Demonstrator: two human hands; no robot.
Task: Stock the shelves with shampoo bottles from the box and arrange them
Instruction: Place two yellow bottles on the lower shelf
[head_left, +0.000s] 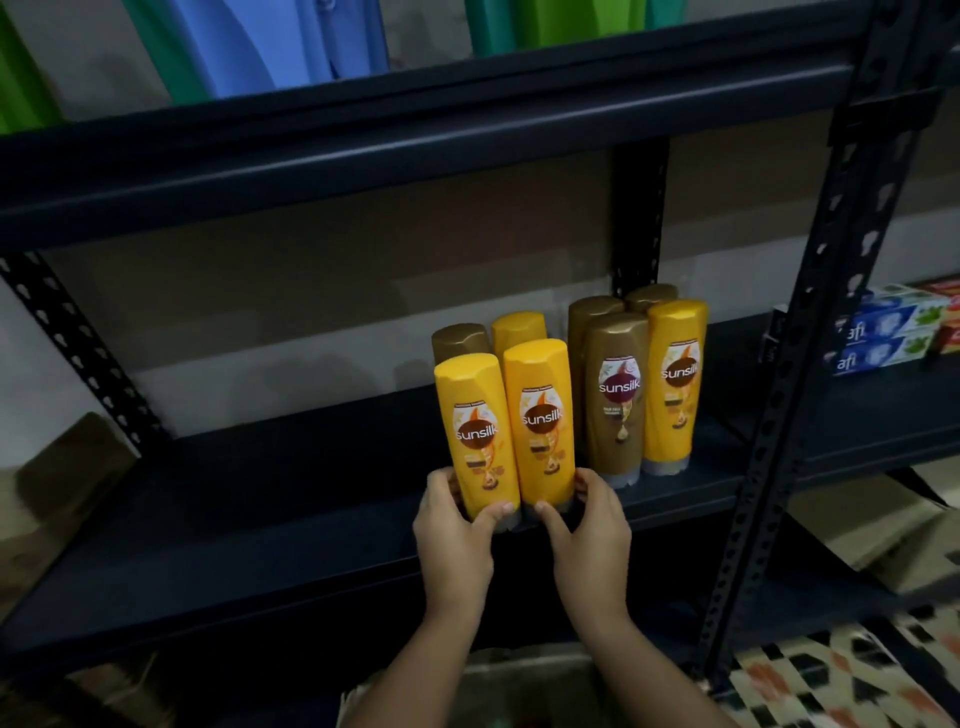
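your left hand (451, 525) pinches the base of one yellow bottle (475, 434), right hand (589, 519) pinches its twin (540, 421), both cap-down at the shelf (260, 525) front edge. low grip probably lets you slide them flush, labels out. the brown bottle (615, 395) group sits at 2 o'clock, just beside. toothpaste boxes (883, 332) way off at 3.

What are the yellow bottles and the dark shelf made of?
The yellow bottles, held by both hands, look like glossy plastic: smooth moulded shape, soft shine. The dark shelf seems painted metal: thin edge, punched holes in its uprights.
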